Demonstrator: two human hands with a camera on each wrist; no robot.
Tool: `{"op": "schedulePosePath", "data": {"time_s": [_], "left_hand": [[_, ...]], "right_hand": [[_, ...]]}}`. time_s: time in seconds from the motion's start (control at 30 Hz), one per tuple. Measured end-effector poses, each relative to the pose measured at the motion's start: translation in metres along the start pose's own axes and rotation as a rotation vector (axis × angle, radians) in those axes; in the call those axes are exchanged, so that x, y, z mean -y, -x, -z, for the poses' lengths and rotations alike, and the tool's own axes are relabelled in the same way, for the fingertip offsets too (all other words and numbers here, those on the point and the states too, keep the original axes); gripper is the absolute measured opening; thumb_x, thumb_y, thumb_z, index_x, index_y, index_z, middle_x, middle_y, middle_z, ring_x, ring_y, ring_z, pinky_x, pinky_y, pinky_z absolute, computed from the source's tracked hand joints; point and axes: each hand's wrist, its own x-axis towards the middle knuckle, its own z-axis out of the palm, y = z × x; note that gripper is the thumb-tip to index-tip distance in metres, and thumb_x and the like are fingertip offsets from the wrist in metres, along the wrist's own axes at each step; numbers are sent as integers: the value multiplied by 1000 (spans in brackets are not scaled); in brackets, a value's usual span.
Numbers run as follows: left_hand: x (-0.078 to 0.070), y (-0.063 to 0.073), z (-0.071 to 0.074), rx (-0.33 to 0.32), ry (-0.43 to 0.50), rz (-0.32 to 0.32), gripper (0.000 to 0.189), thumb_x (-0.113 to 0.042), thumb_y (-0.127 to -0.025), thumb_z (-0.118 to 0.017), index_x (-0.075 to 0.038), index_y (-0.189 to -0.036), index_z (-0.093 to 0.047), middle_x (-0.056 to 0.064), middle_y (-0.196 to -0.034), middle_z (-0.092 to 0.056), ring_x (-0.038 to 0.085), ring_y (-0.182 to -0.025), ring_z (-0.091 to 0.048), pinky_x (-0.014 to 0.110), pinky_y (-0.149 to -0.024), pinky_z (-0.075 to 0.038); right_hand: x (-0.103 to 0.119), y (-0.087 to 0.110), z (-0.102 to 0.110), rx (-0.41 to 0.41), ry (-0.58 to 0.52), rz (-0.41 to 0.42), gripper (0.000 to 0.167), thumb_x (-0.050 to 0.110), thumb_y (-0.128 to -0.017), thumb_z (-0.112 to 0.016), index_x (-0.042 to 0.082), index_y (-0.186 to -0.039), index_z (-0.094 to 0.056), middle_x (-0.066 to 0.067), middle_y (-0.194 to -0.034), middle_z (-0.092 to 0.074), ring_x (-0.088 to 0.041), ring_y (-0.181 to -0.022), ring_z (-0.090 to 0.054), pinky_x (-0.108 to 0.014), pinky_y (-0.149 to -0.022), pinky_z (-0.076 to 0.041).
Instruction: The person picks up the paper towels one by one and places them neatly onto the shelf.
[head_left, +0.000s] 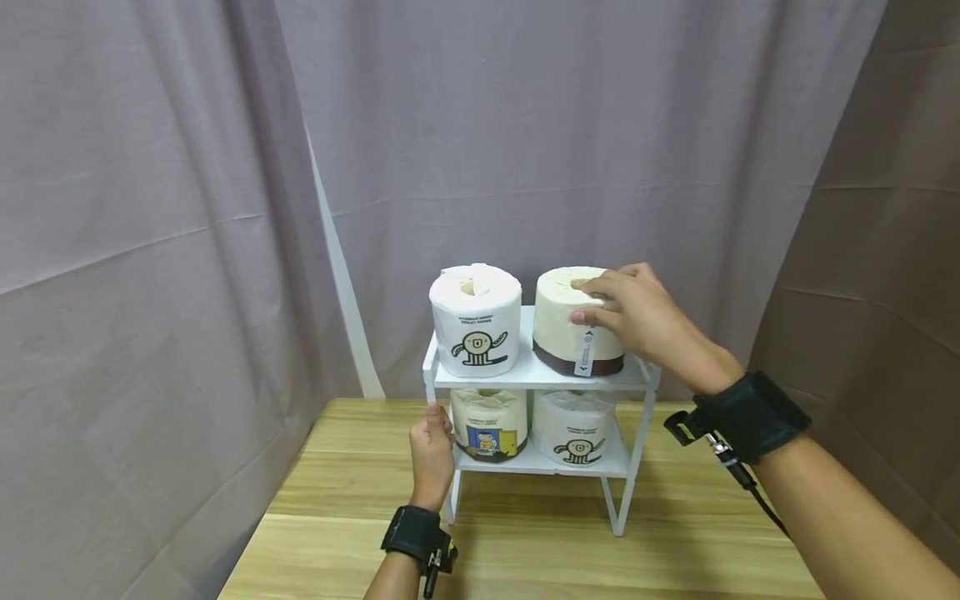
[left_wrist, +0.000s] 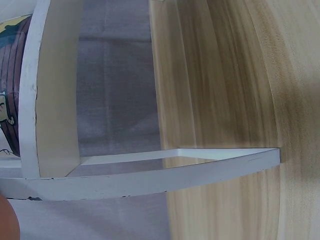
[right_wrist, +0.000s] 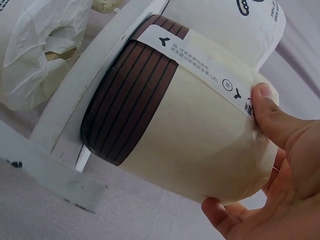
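Note:
A cream toilet paper roll (head_left: pixel 558 325) with a brown striped band at its base stands on the upper tier of a white two-tier rack (head_left: pixel 525 382), at the right. My right hand (head_left: pixel 637 312) holds this roll by its top; in the right wrist view the thumb (right_wrist: pixel 265 100) presses near its white paper label, with fingers around the far side. My left hand (head_left: pixel 432 450) grips the rack's left front leg. Only a bit of a left finger (left_wrist: pixel 7 222) shows in the left wrist view, beside the white leg (left_wrist: pixel 150 184).
Left of the held roll stands a white toilet roll (head_left: pixel 480 329) with a cartoon figure. On the lower tier are a cream roll (head_left: pixel 489 417) with a colourful picture and a white roll (head_left: pixel 573 425). The rack stands on a wooden table (head_left: pixel 337 500), before a grey curtain (head_left: pixel 600 125).

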Motion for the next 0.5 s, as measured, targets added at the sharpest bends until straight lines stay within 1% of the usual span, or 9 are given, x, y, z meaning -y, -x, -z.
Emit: {"op": "schedulePosePath", "data": {"time_s": [0.17,0.3,0.37,0.5], "left_hand": [[1,0,-1,-6,-14,-3,63,-33,-117,-35,-3,-62,-36,-13,-55,-30,1,-47,-28,20,-46,-23],[1,0,-1,-7,-16,-4,63,-32,-118,-35,-2,-62,-37,-13,-54,-30,1,-47,-28,20,-46,-22],[1,0,-1,-7,-17,-5,63,-31,-118,-36,-2,-62,-37,-13,-54,-30,1,-47,-28,20,-46,-22],[2,0,-1,-9,-20,0,63,-29,-118,-36,-2,-61,-36,-12,-54,-30,2,-46,-27,20,-47,-21]], "right_hand": [[-3,0,1,11,-26,21,51,24,-101,-73,-1,-144,-61,-26,-146,-59,-48,-134,-37,-65,-108,-33],[-3,-1,0,0,-15,21,52,25,-99,-75,-1,-143,-62,-26,-146,-59,-50,-134,-39,-67,-110,-30],[-1,-2,-3,-12,14,18,54,28,-99,-76,-1,-143,-61,-26,-146,-59,-51,-134,-41,-68,-110,-30],[4,-2,-9,-35,92,1,59,38,-100,-75,0,-143,-61,-26,-147,-58,-52,-135,-41,-69,-106,-32]]}}
